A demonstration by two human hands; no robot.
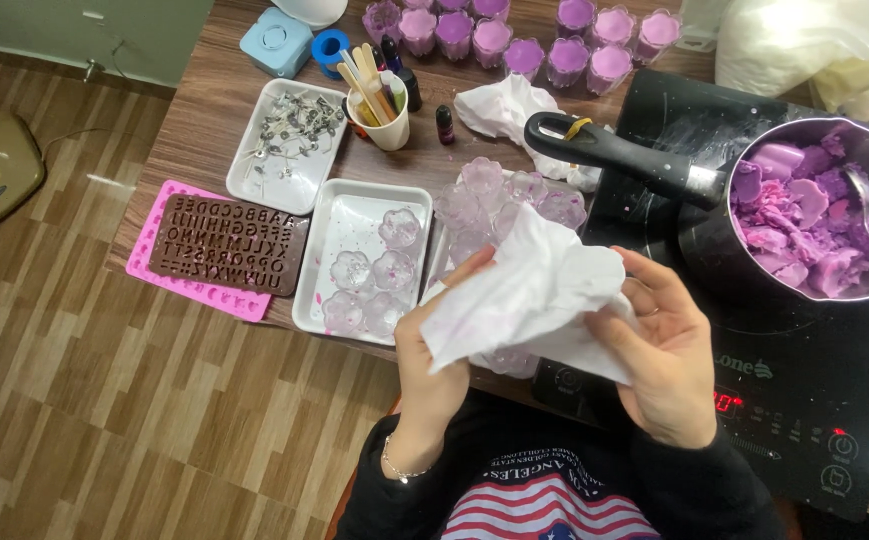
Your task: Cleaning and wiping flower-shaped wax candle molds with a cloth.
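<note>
Head view shows the left hand (432,352) and right hand (666,358) both gripping a crumpled white paper tissue (529,292) between them above clear flower-shaped glass cups (504,200), beside a dark saucepan of purple wax chunks (814,215).

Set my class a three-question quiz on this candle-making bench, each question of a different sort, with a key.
1. True or false: the pot holds purple wax chunks.
2. What do the left hand and right hand hold between them?
A. a spoon
B. a white tissue
C. a mould
3. Which tray, the wick tray or the clear-mould tray, lies nearer the brown letter mould?

Key: 1 true. 2 B, the white tissue. 3 the clear-mould tray.
</note>
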